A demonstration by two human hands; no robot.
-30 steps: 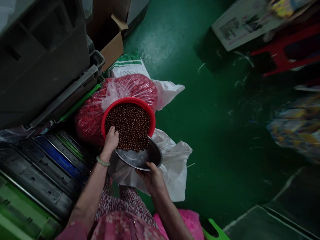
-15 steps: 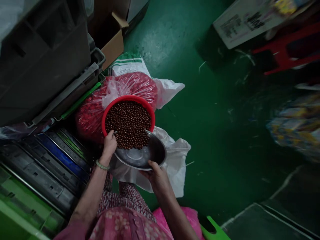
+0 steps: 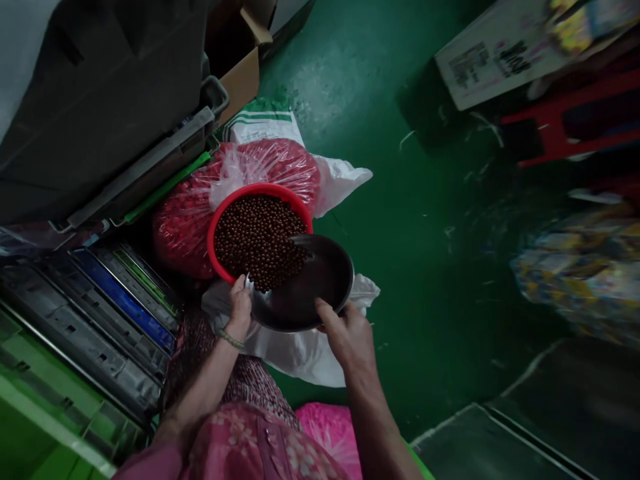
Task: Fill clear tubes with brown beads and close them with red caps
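Between my hands is a shallow metal bowl [image 3: 320,287], tilted toward a round red basin [image 3: 214,248]. Small round brown balls [image 3: 260,233] fill the basin, and some lie over the bowl's far left side. My left hand [image 3: 240,308] is closed on the bowl's left rim, with a beaded bracelet at the wrist. At the near right rim, my right hand [image 3: 345,327] grips with the thumb inside; its other fingers are mostly hidden beneath. Under and behind the basin are clear plastic bags of red pieces [image 3: 185,227].
Stacked crates [image 3: 90,333] and a large grey bin [image 3: 125,120] stand at left. A white sack [image 3: 305,360] lies beneath the bowl on the green floor [image 3: 425,267]. A carton [image 3: 480,60], red stool [image 3: 550,133] and packaged goods [image 3: 590,267] are at right. A pink bag [image 3: 330,430] is near my legs.
Both hands have moved the metal bowl to the right and slightly up relative to the basin. More of the bowl's inside is bare, and fewer brown balls lie in it.
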